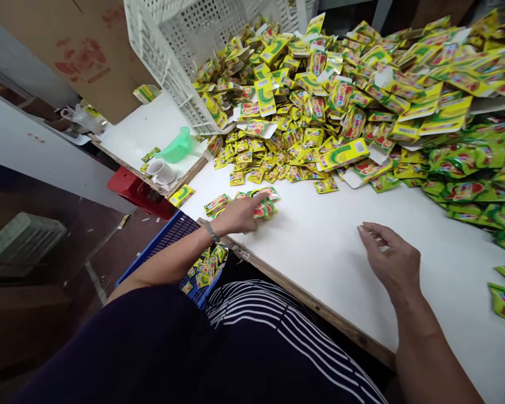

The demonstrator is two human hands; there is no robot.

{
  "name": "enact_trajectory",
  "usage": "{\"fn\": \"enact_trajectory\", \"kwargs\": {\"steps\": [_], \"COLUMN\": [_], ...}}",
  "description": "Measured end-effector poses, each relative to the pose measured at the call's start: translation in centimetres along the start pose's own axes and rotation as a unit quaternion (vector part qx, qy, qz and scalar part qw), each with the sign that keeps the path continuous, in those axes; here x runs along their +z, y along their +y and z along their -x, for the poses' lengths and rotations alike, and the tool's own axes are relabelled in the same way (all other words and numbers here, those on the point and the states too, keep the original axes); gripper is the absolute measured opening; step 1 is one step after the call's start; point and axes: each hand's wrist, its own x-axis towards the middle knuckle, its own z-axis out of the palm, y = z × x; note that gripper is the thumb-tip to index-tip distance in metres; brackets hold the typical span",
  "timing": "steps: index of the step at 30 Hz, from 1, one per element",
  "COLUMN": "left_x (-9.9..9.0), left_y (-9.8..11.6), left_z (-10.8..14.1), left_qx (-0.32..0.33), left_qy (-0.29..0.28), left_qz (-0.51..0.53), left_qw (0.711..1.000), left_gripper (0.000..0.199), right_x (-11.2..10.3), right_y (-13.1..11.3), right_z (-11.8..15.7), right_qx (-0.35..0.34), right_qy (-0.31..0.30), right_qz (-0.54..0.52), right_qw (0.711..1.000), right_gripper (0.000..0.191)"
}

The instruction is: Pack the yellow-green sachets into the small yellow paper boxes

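- Shirt (252, 348), dark with white striping, faces the wooden table edge (294, 280) nearest you.
- Blue basket (160, 238): below the table edge, on your left; it contains small yellow packets (209, 265).
- Right hand (393, 258): over the bare white tabletop (320, 247), well apart from your left. Its thumb lies close to the fingertips; whether they touch cannot be told. No item is visible in it.
- Left hand (238, 216): index finger extended over the yellow-green packets (266, 209) near the table edge. Whether it grips one cannot be told.
- Green packets (467, 193): along the right side of the tabletop, beyond your right hand.
- Single packet (326, 186): flat, just in front of the heap.
- Heap of small packets (273, 154): across the tabletop, ahead of both hands, with yellow cartons (265, 96) piled on and behind it.
- White mug (160, 171) and green plastic vessel (179, 147): side by side on the adjoining surface (151, 120), to your left.
- White crate (164, 73): tilted, behind the heap's left part.
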Motion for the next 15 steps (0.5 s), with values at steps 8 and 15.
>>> {"fn": "enact_trajectory", "kwargs": {"steps": [8, 15], "left_x": [-6.5, -4.0], "left_y": [-11.9, -15.2], "left_z": [10.5, 8.8], "left_qx": [-0.353, -0.257], "left_qy": [-0.066, 0.062], "left_qz": [-0.176, -0.143], "left_qw": [0.917, 0.954], "left_gripper": [0.096, 0.094], "right_x": [2.4, 9.4], "right_y": [0.4, -6.8], "right_z": [0.1, -2.9], "right_qx": [0.032, -0.306], "right_qy": [-0.075, -0.216], "right_qz": [-0.017, 0.144], "right_qw": [0.997, 0.916], "right_gripper": [0.053, 0.064]}}
